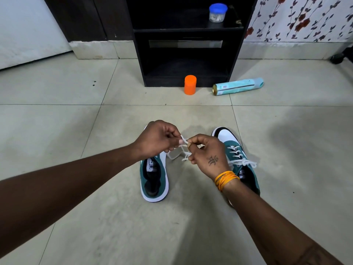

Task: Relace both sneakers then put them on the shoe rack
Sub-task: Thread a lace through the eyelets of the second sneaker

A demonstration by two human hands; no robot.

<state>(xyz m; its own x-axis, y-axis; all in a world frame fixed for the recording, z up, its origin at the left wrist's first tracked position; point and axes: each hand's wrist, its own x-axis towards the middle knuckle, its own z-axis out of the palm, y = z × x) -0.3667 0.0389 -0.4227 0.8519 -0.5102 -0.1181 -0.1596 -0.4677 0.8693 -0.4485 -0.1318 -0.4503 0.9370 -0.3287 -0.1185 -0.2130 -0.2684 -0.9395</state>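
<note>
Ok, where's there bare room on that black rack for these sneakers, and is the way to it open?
The rack's bottom compartment looks bare. The upper shelf is free left of the blue-lidded jar. Crowded: the orange cylinder and spray can sit on the floor before the rack's right half; approach from the left.

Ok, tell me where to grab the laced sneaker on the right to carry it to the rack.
Grip the right sneaker at its heel collar, coming from above and the near side. It stands upright on the floor with the heel toward the person and the opening facing up, so fingers can likely hook inside. Avoid the tied bow over the tongue.
</note>
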